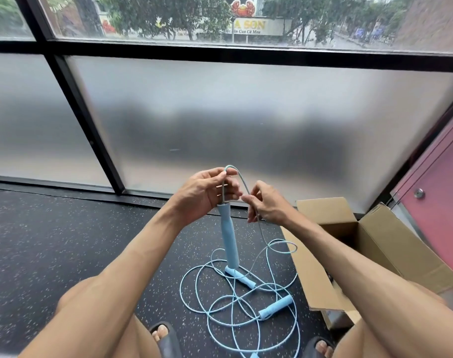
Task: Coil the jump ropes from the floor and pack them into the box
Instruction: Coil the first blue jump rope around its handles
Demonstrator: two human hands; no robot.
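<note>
Head view showed the left hand raised at mid-frame, thumb and forefinger pinching a bend of thin blue cord, with one foam handle hanging straight down from it toward six o'clock. The right hand, just beside it at three o'clock, pinched the same cord where it ran down to the tangle of jump ropes on the floor. Another loose handle lay in that tangle. The open box stood at three o'clock of the tangle. The cord looked light, limp and springy, likely to kink and snag where loops crossed. The padded handles seemed the grippier, weightier parts, so holding a handle and feeding cord through the fingers looked soundest.
</note>
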